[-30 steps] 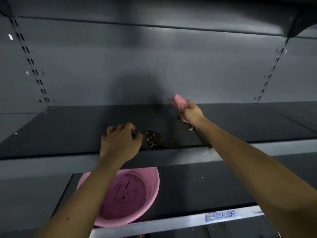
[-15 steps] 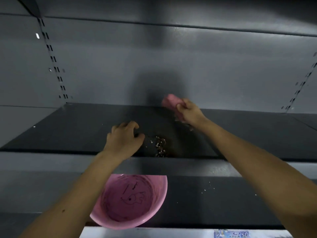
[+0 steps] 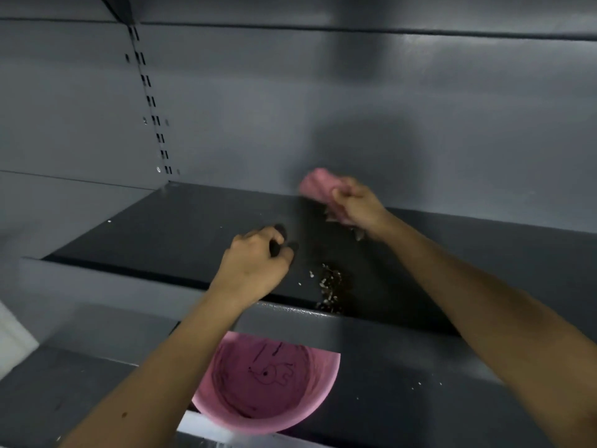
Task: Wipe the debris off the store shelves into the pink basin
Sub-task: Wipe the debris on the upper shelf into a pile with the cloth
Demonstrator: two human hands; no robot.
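Note:
A small pile of crumbs and debris [image 3: 331, 282] lies on the dark upper shelf [image 3: 161, 227], right at its front lip. My right hand [image 3: 360, 206] grips a bunched pink cloth [image 3: 318, 187] behind the pile, close to the back panel. My left hand [image 3: 255, 263] rests on the shelf just left of the pile, fingers curled under, with nothing visible in it. The pink basin [image 3: 323, 383], with a drawing on its bottom, stands on the lower shelf, below and slightly left of the pile, partly hidden by the upper shelf's lip.
A grey back panel closes off the shelf behind. A slotted upright [image 3: 155, 121] runs down at the left. A few pale crumbs [image 3: 416, 386] dot the lower shelf [image 3: 403, 415] right of the basin. Another shelf edge crosses overhead.
My view has swung left, so the upright sits further into the frame. A small gap has opened between my left hand and the pile. My right hand still holds the cloth at the back.

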